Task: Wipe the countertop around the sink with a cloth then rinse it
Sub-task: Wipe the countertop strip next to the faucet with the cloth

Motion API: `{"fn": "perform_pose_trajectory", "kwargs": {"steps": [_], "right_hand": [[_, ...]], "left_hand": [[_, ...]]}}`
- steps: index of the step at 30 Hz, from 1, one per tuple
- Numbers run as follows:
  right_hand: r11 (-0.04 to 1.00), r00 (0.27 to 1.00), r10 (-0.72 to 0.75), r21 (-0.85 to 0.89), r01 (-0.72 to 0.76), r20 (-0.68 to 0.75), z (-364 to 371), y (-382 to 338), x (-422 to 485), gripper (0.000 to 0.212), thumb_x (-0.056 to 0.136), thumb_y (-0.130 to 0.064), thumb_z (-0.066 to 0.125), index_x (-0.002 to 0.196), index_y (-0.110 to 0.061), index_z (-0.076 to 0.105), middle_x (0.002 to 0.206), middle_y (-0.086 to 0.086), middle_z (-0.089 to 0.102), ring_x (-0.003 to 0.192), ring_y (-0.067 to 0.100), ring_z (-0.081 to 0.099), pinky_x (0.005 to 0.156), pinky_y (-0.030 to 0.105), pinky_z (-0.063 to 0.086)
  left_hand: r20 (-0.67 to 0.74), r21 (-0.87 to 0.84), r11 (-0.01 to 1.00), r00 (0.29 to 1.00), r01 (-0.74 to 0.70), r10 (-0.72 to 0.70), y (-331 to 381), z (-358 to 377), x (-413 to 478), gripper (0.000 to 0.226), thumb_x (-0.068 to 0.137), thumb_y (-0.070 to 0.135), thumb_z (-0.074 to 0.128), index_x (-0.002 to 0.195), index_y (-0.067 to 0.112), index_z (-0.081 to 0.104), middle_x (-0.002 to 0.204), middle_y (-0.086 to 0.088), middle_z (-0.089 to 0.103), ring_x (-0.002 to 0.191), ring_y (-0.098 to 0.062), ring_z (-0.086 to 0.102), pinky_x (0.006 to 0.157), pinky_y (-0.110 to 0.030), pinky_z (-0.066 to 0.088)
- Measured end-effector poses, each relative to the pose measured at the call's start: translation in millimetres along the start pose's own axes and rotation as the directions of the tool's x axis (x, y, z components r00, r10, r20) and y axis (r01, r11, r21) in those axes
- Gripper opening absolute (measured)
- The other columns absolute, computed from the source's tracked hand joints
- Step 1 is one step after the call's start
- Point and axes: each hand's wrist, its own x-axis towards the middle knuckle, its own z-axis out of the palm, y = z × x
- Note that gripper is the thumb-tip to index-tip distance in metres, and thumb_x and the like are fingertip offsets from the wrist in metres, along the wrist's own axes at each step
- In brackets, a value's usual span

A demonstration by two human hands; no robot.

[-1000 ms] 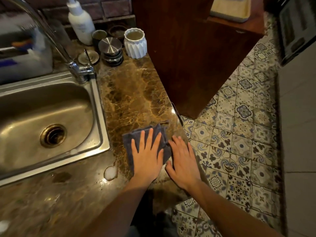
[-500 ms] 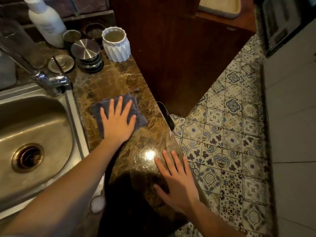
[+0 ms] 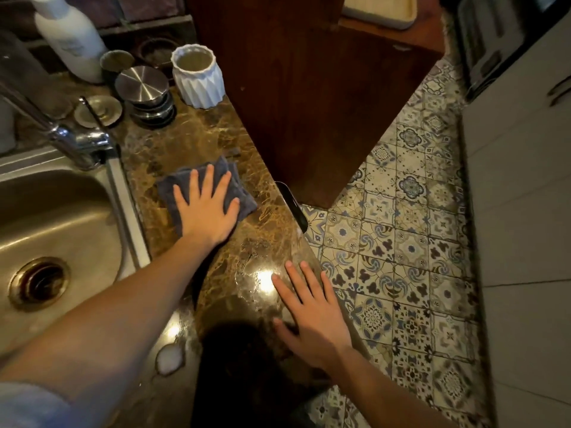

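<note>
Head view: a person's left hand point(image 3: 206, 208) lies flat, fingers spread, pressing a folded grey cloth point(image 3: 244, 197) onto the brown marble countertop point(image 3: 191, 143) just right of the steel sink point(image 3: 61, 217). The cloth sits between the sink's rim and the counter's front edge, below the tap point(image 3: 77, 140). The right hand point(image 3: 312, 316) rests open on the bare counter near its edge, fingers splayed, holding nothing, well apart from the cloth; a bright glare shines on the stone just beside its fingertips. At the back of the counter stand a white ribbed cup point(image 3: 197, 77), a stack of metal lids point(image 3: 143, 91) and a white bottle point(image 3: 69, 35), with a round metal strainer point(image 3: 99, 111) lying near the tap. A small pale patch, perhaps foam point(image 3: 168, 359), sits on the counter near the left forearm. To the right, a dark wooden cabinet point(image 3: 309, 103) stands over a patterned tile floor point(image 3: 401, 242).
</note>
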Motion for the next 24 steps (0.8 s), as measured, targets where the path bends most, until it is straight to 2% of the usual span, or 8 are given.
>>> {"fn": "perform_pose_trajectory", "kwargs": {"steps": [3, 6, 11, 16, 20, 24], "right_hand": [[1.000, 1.000, 0.004, 0.018, -0.004, -0.014, 1.1, 0.7, -0.2, 0.069, 0.093, -0.057, 0.029, 0.153, -0.035, 0.004, 0.161, -0.002, -0.002, 0.148, 0.022, -0.008, 0.115, 0.048, -0.002], [1.000, 0.999, -0.014, 0.009, 0.014, -0.035, 4.2, 2.0, -1.8, 0.068, 0.094, -0.057, 0.027, 0.153, -0.032, 0.007, 0.161, -0.001, 0.001, 0.148, 0.023, -0.006, 0.116, 0.050, 0.000], [1.000, 0.998, -0.015, 0.015, 0.016, -0.058, 8.3, 2.6, -3.1, 0.068, 0.093, -0.058, 0.027, 0.153, -0.031, 0.009, 0.161, -0.001, 0.001, 0.148, 0.022, -0.008, 0.116, 0.049, 0.001], [1.000, 0.998, -0.017, 0.000, 0.017, -0.055, 9.4, 3.4, -3.1, 0.068, 0.094, -0.057, 0.027, 0.153, -0.031, 0.008, 0.161, 0.001, 0.002, 0.148, 0.022, -0.007, 0.116, 0.049, 0.001], [0.999, 0.999, -0.032, 0.001, 0.032, -0.031, 6.5, 1.2, -3.7, 0.068, 0.095, -0.057, 0.027, 0.154, -0.030, 0.008, 0.161, 0.002, 0.002, 0.148, 0.023, -0.006, 0.116, 0.051, 0.003], [1.000, 1.000, -0.005, -0.004, 0.005, 0.009, 4.2, 2.1, -0.9, 0.069, 0.094, -0.057, 0.028, 0.153, -0.031, 0.004, 0.162, 0.001, -0.001, 0.148, 0.024, -0.008, 0.115, 0.050, 0.002]], "left_hand": [[-0.012, 0.011, 1.000, 1.000, -0.011, 0.012, 7.2, 10.2, -50.3, 0.057, 0.099, 0.050, 0.025, 0.152, 0.030, 0.019, 0.161, 0.002, 0.002, 0.148, -0.026, -0.004, 0.113, -0.055, -0.007], [-0.002, 0.009, 1.000, 1.000, -0.001, 0.001, 14.1, 20.7, -103.3, 0.063, 0.093, 0.053, 0.017, 0.151, 0.029, 0.022, 0.161, 0.001, 0.006, 0.148, -0.027, 0.001, 0.112, -0.056, -0.006], [-0.022, 0.023, 1.000, 1.000, 0.019, -0.019, 22.9, 33.2, -165.7, 0.060, 0.094, 0.050, 0.022, 0.149, 0.026, 0.031, 0.159, -0.003, 0.020, 0.146, -0.030, 0.015, 0.111, -0.060, 0.006], [-0.030, 0.064, 0.998, 0.999, 0.014, -0.012, 22.8, 30.7, -162.1, 0.059, 0.094, 0.047, 0.024, 0.147, 0.024, 0.035, 0.157, -0.005, 0.024, 0.144, -0.032, 0.021, 0.110, -0.059, 0.009], [-0.042, 0.045, 0.999, 0.999, -0.020, 0.022, 13.3, 26.4, -134.2, 0.062, 0.093, 0.049, 0.022, 0.148, 0.023, 0.033, 0.158, -0.006, 0.021, 0.145, -0.032, 0.017, 0.111, -0.060, 0.009], [-0.042, 0.019, 1.000, 0.999, 0.008, -0.008, 4.0, 17.6, -74.2, 0.065, 0.091, 0.054, 0.018, 0.150, 0.027, 0.028, 0.160, -0.004, 0.015, 0.147, -0.029, 0.009, 0.113, -0.058, 0.001]]}}
